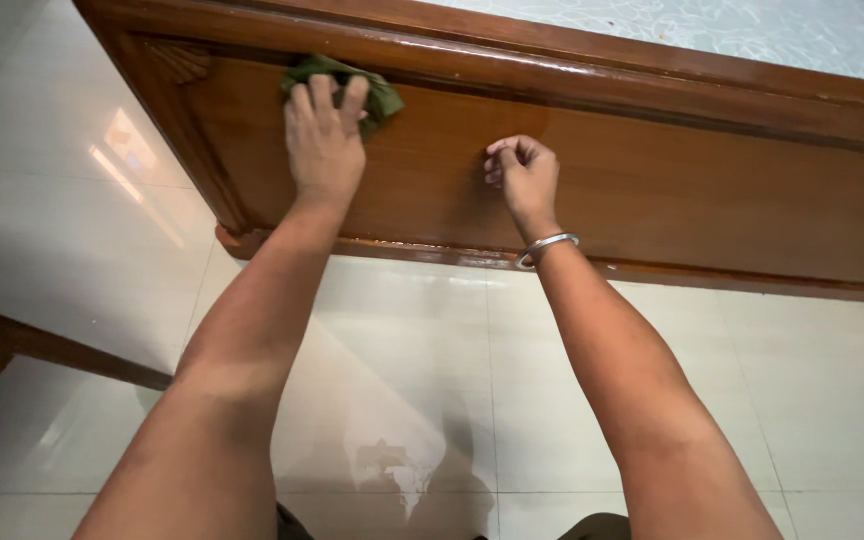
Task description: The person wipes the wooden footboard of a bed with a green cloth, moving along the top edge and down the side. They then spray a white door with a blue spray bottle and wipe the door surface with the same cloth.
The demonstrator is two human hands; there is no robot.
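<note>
Bare forearms nearest, over glossy pale floor tiles (402,400). Left hand (324,140) spread flat, pressing green cloth (377,92) against polished wooden panel (652,190) near its upper left corner. Judged soft, light, limp; best bunched under palm. Right hand (524,175) loosely fisted, empty, knuckles touching panel; metal bangle (546,248) at wrist
</note>
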